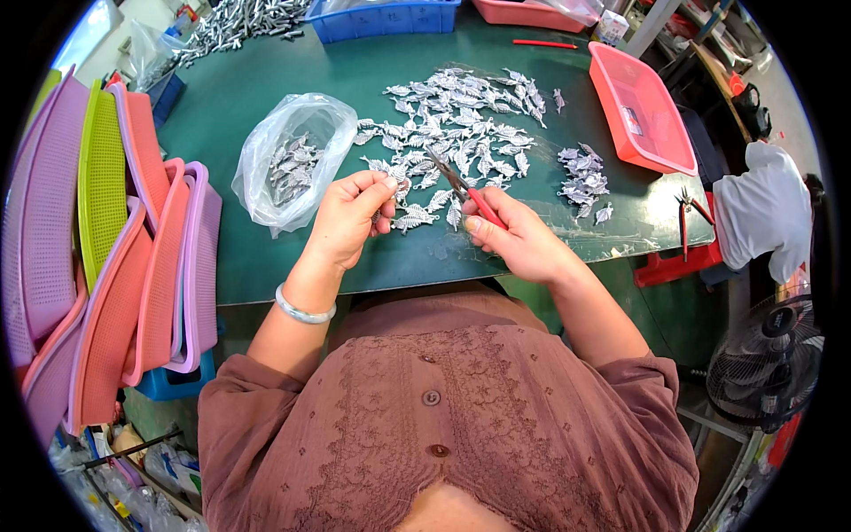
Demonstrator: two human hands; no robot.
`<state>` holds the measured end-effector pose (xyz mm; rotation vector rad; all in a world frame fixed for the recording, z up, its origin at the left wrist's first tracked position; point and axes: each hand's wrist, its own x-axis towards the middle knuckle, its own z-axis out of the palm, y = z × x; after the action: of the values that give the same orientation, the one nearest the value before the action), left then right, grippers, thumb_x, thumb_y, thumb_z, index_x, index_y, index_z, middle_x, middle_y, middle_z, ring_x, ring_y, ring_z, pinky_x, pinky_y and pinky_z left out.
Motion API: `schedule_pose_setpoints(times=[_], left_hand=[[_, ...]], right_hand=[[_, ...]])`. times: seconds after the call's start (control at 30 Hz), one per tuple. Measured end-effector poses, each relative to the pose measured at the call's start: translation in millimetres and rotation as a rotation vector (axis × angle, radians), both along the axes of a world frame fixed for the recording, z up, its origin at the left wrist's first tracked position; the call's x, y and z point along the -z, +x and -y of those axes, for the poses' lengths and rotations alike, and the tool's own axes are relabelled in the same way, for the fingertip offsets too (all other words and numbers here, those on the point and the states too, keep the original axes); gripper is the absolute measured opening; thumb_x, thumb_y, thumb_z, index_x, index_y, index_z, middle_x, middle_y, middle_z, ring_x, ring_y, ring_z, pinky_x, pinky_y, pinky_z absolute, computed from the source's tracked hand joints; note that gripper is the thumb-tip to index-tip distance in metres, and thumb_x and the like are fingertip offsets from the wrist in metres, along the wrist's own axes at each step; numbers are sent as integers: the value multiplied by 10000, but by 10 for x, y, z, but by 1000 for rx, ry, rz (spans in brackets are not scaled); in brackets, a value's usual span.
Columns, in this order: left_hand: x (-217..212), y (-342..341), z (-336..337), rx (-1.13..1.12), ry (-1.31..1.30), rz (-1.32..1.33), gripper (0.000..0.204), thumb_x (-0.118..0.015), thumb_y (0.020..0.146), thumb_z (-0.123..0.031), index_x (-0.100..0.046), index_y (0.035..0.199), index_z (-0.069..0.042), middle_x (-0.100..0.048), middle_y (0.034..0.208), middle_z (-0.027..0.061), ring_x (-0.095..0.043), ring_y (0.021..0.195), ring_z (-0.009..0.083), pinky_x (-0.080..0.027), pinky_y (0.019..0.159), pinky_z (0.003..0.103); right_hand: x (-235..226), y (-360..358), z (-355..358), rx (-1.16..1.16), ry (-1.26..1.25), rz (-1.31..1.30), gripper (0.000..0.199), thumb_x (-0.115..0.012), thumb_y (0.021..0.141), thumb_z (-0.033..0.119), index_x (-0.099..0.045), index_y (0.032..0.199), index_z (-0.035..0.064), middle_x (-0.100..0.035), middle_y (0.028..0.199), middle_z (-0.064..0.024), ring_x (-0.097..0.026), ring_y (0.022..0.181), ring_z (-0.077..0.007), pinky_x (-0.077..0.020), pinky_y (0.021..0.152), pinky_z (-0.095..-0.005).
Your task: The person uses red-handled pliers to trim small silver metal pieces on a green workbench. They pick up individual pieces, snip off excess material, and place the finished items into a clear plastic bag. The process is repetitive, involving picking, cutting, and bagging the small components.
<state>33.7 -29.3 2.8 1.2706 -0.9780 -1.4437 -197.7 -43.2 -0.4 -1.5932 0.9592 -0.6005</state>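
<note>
My left hand (pixel 350 213) is closed, thumb and fingertips pinched together at the near edge of a spread of silvery leaf-shaped metal pieces (pixel 470 124). What it pinches blends into the pieces behind and cannot be made out. Red-handled pliers (pixel 486 209) are gripped in my right hand (pixel 523 238), their dark jaws pointing up and left over the leaves, apart from my left fingertips. To the left of my left hand stands an open clear plastic bag (pixel 257 168) with more leaf pieces (pixel 295 168) inside. A smaller heap of leaves (pixel 582 177) lies right of the pliers.
A pink tray (pixel 634 106) and a second pair of red-handled pliers (pixel 683 222) are on the right of the green table (pixel 213 115). A blue bin (pixel 383 21) and a pile of grey metal parts (pixel 239 31) stand far back. Stacked plastic baskets (pixel 106 230) crowd the left; a fan (pixel 767 363) stands right.
</note>
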Motion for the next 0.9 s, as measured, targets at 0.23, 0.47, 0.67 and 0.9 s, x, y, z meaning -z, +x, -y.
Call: schedule_pose_setpoints(times=[0.23,0.47,0.67,0.9], left_hand=[[-21,-41,-10,-10,9,-18,127,-580,869,-203,-602,819,-88,-548,613,-23,-466,457,46,-322,414,171],[-35,-77,-11,23,3,56,132,-589,864,-197,-604,817,-74,-548,607,-20,-469,453,47,-341,418,168],[-68,-133,1,11,18,117,190,-607,854,-238,-614,783,-62,-524,575,-22,-448,437,46,-338,402,171],[-56,-136,57,13,42,253,312,-634,835,-289,-615,689,-14,-493,526,6,-420,417,61,-331,376,198]], right_hand=[[-100,3,-27,-28,-51,-93,246,-561,874,244,-488,915,12,-511,760,-95,-468,714,-171,-412,663,-323],[-159,-23,-22,-54,-127,-177,189,-548,888,210,-515,913,26,-473,733,-12,-427,684,-104,-387,619,-266],[-160,-36,-36,-47,-143,-168,214,-559,861,213,-491,861,10,-538,750,-150,-512,678,-267,-415,642,-370],[-106,17,-63,-49,-365,-296,177,-540,855,185,-505,845,12,-542,793,-188,-533,732,-376,-426,658,-423]])
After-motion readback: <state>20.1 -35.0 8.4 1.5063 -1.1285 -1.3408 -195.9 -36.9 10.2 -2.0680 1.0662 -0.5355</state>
